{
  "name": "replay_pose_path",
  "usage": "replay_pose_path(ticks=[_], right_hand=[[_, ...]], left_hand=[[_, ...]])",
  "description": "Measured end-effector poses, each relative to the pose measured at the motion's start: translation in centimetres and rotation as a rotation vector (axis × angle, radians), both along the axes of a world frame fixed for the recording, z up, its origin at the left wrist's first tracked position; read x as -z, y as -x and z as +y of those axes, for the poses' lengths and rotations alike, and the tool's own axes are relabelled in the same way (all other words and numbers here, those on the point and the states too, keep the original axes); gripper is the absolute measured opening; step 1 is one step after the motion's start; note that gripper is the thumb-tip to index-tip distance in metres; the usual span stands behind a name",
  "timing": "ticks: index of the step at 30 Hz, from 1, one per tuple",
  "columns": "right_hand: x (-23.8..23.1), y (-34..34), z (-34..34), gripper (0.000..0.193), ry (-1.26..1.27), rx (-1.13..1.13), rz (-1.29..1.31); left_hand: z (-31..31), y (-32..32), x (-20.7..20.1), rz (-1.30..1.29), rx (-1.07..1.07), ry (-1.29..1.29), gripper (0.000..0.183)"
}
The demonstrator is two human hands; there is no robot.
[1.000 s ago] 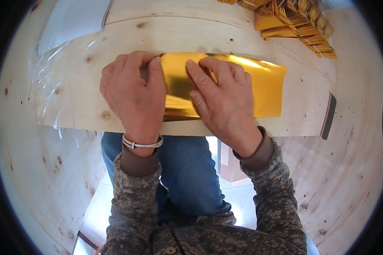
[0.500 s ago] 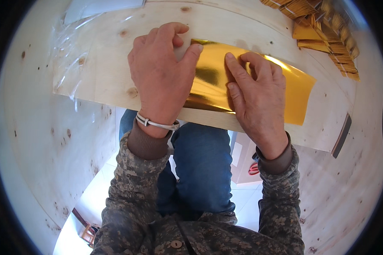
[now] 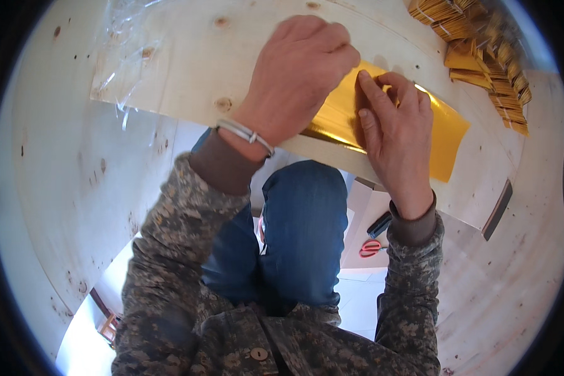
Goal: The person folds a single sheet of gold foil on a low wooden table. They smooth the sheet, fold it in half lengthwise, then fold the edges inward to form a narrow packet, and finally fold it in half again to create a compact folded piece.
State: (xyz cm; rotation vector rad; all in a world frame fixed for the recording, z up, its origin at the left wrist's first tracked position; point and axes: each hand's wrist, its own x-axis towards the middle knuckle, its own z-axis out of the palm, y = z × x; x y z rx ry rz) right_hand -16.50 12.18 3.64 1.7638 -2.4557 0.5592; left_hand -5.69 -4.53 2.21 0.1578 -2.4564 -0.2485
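A shiny gold foil sheet (image 3: 448, 135) lies along the near edge of the wooden board (image 3: 182, 81). My left hand (image 3: 301, 72), with a silver bangle at the wrist, is over the sheet's left end. Its fingers are curled in and the thumb lies against them; whatever they pinch is hidden behind the hand. Resting on the middle of the sheet is my right hand (image 3: 401, 128). Its index finger and thumb are stretched out and apart, touching the foil, while the other fingers bend loosely.
Bundles of folded gold paper (image 3: 489, 69) are heaped at the far right. Crinkled clear plastic film (image 3: 122, 62) hangs over the board's left part. A dark strip (image 3: 497, 210) sits at the right edge. Below, red-handled scissors (image 3: 371, 249) lie by a cardboard box.
My left hand has moved right and its spread fingers have curled closed over the sheet's left end. My right hand keeps its place on the foil. The view has shifted slightly.
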Motion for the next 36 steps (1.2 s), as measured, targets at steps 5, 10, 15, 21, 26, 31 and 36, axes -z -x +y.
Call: replay_pose_path(ticks=[5,10,15,21,26,31,36], right_hand=[[0.2,0.0,0.2,0.037,0.026,-0.006,0.021],[0.4,-0.1,0.2,0.036,0.05,-0.014,0.035],[0.5,-0.2,0.3,0.036,0.065,-0.017,0.027],[0.5,-0.1,0.3,0.035,0.07,-0.036,0.046],[0.3,-0.3,0.4,0.036,0.06,-0.053,0.043],[0.5,-2.7,0.9,0.045,0.127,-0.098,0.067],[1.3,-6.1,2.0,0.066,0.034,-0.02,0.1]], left_hand=[[-0.9,-0.7,0.2,-0.191,0.117,0.058,0.017],[-1.3,-1.8,0.3,-0.185,0.18,0.138,0.024],[-1.6,-2.7,0.4,-0.235,0.2,0.143,0.032],[-1.7,-2.7,1.0,-0.316,0.16,0.178,0.033],[-1.5,-2.8,0.8,-0.392,0.15,0.171,0.033],[-1.3,-2.6,0.2,-0.426,0.144,0.214,0.032],[-1.4,-2.8,0.0,-0.427,0.178,0.296,0.03]])
